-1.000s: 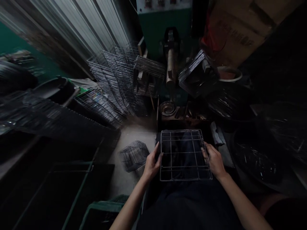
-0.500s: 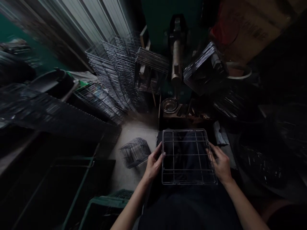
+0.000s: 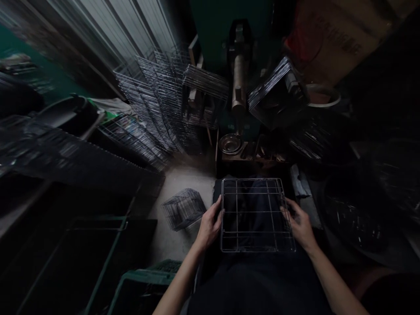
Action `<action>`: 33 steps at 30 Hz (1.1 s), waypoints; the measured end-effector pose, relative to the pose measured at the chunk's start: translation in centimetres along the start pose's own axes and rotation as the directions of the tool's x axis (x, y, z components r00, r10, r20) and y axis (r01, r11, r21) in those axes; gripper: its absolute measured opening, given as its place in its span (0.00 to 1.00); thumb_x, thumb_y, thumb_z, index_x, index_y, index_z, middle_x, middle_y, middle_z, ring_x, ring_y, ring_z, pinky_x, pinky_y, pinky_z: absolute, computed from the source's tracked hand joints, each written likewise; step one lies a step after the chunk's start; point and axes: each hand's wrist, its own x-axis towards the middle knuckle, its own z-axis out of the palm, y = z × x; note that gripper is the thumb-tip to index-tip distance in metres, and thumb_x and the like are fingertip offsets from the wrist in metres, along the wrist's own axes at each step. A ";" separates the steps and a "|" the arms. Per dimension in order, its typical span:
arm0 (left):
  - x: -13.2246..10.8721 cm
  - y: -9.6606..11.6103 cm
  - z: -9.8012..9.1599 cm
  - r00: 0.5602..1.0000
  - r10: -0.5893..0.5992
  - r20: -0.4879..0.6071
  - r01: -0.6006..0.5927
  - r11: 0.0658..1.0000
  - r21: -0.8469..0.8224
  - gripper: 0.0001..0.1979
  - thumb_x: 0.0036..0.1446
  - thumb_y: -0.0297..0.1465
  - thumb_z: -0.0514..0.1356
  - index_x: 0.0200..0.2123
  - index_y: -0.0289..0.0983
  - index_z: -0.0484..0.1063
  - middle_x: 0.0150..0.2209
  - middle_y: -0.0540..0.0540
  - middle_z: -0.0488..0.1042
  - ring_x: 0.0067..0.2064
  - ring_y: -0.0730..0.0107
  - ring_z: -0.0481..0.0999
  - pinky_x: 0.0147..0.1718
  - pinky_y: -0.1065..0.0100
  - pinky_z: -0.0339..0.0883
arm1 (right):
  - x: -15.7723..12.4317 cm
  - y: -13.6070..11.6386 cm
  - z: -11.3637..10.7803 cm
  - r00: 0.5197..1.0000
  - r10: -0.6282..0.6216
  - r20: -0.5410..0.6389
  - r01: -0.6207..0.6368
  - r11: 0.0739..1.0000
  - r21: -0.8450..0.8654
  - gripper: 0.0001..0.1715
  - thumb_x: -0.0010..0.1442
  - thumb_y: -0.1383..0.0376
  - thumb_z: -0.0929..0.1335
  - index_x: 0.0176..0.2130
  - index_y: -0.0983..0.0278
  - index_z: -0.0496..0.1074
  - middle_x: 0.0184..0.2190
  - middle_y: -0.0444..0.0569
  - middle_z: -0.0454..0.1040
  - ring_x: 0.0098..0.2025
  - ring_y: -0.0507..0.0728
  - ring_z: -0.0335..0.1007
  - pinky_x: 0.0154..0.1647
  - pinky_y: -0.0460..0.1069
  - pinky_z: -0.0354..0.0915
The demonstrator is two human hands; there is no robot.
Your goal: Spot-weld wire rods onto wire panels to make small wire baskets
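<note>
One head-worn camera looks forward and down on the nearby wire frame (image 3: pixel 254 211).

Pale grey conc. floor (image 3: pixel 179 177) & narrow brown ledge (image 3: pixel 233 158), dim lt.
Floor: boxy dark-grey wire-grid bundle (image 3: pixel 184 208) on it. Ledge: rd. silvery metal dish (image 3: pixel 230 144) at L end, sm. dark bits (image 3: pixel 260 155) to R, too dim to ID.

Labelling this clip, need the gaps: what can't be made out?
All head view:
- Undersides of left hand and right hand: turned from the camera, so the full grip on the wire grid is hidden.
- Green machine: top cut off by the upper edge.
- Brown packaging: print blurred, dim.
- Green crate: cut off by the bottom edge; inside lost in shadow.
</note>
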 end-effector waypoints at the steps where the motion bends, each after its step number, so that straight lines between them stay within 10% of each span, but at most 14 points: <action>1: 0.0 -0.1 0.1 1.000 0.007 0.006 -0.007 1.000 0.000 0.28 0.65 0.38 0.54 0.66 0.35 0.61 0.65 0.40 0.66 0.65 0.56 0.66 0.65 0.58 0.58 | -0.1 0.3 0.0 1.000 -0.022 -0.011 0.022 1.000 -0.016 0.26 0.61 0.52 0.70 0.53 0.63 0.75 0.50 0.55 0.77 0.50 0.62 0.74 0.54 0.56 0.69; 10: 0.9 -0.7 -3.2 0.970 0.006 0.244 -0.055 0.979 0.196 0.33 0.64 0.43 0.56 0.69 0.42 0.55 0.58 0.39 0.71 0.58 0.53 0.72 0.60 0.57 0.64 | -1.1 2.3 -2.2 0.983 0.027 0.180 -0.028 1.000 0.000 0.31 0.62 0.46 0.68 0.57 0.60 0.74 0.57 0.54 0.73 0.62 0.65 0.65 0.66 0.63 0.57; 16: 2.4 0.4 -5.7 0.882 0.023 0.471 -0.201 0.922 0.331 0.35 0.64 0.44 0.56 0.69 0.37 0.53 0.54 0.37 0.71 0.53 0.55 0.72 0.55 0.55 0.67 | -3.6 1.3 -4.8 0.861 0.105 0.497 -0.124 0.992 0.006 0.48 0.58 0.49 0.72 0.70 0.53 0.53 0.72 0.51 0.47 0.66 0.66 0.56 0.59 0.58 0.66; 23: 8.7 8.6 -8.0 0.930 0.201 0.308 -0.302 0.894 0.330 0.34 0.60 0.46 0.60 0.64 0.36 0.63 0.49 0.40 0.74 0.40 0.66 0.76 0.42 0.63 0.72 | -5.2 1.4 -2.8 0.913 -0.054 0.405 0.109 0.987 -0.115 0.47 0.62 0.51 0.69 0.72 0.54 0.47 0.66 0.55 0.50 0.68 0.67 0.49 0.67 0.63 0.54; 28: 14.3 15.8 -4.2 0.703 0.113 0.702 -0.428 0.856 0.290 0.55 0.47 0.49 0.69 0.71 0.37 0.46 0.61 0.34 0.69 0.60 0.50 0.71 0.56 0.54 0.66 | -6.5 0.7 -2.4 0.926 -0.136 0.352 0.189 0.974 -0.124 0.46 0.63 0.57 0.69 0.72 0.53 0.46 0.65 0.52 0.49 0.69 0.64 0.47 0.70 0.61 0.49; 33: 14.8 18.2 -1.6 0.507 -0.082 0.858 -0.464 0.812 0.353 0.59 0.42 0.47 0.72 0.71 0.38 0.45 0.62 0.33 0.68 0.61 0.47 0.70 0.56 0.53 0.66 | -8.3 1.0 -2.4 0.940 -0.166 0.297 0.230 0.954 -0.195 0.46 0.63 0.62 0.67 0.72 0.48 0.43 0.63 0.51 0.53 0.65 0.63 0.55 0.66 0.61 0.57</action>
